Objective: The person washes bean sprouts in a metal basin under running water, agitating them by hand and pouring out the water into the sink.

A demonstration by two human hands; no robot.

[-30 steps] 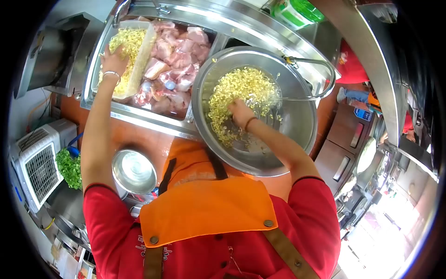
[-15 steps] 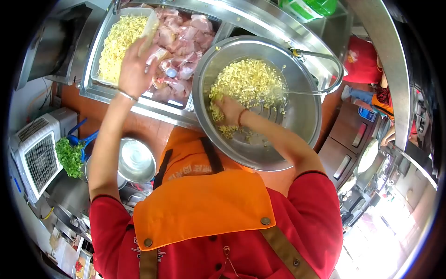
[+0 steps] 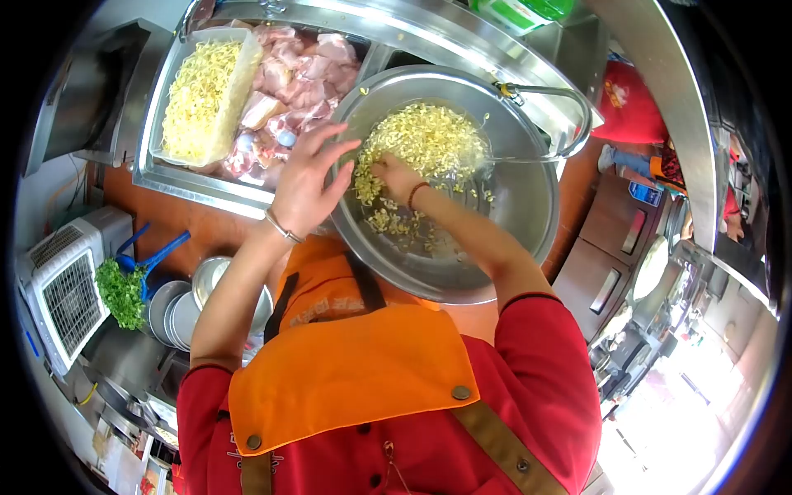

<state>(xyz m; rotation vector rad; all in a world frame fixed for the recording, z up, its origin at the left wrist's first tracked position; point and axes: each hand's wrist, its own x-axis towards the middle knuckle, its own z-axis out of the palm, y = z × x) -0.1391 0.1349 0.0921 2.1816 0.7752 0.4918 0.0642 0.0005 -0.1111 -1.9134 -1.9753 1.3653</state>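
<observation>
Pale yellow bean sprouts point(image 3: 429, 136) lie in water in a large steel basin point(image 3: 520, 219). My right hand point(image 3: 396, 177) is down in the basin, its fingers curled into the near left edge of the sprouts. Some loose sprouts lie below that hand. My left hand point(image 3: 309, 181) hovers by the basin's left rim, empty, with the fingers spread. From a bent metal faucet point(image 3: 582, 107) a thin stream of water falls into the basin. To the left, a clear plastic tub point(image 3: 233, 103) holds more bean sprouts point(image 3: 198, 99).
Raw meat pieces point(image 3: 297, 78) fill the sink compartment beside the tub. A green bottle point(image 3: 528, 10) stands at the top. Leafy greens point(image 3: 122, 293), a white fan unit point(image 3: 73, 276) and metal bowls point(image 3: 169, 313) are at lower left. Another person's red shirt point(image 3: 631, 103) shows at right.
My left hand has moved right, from over the tub and meat to the basin's left rim. My right hand remains among the sprouts. The whole view has shifted slightly.
</observation>
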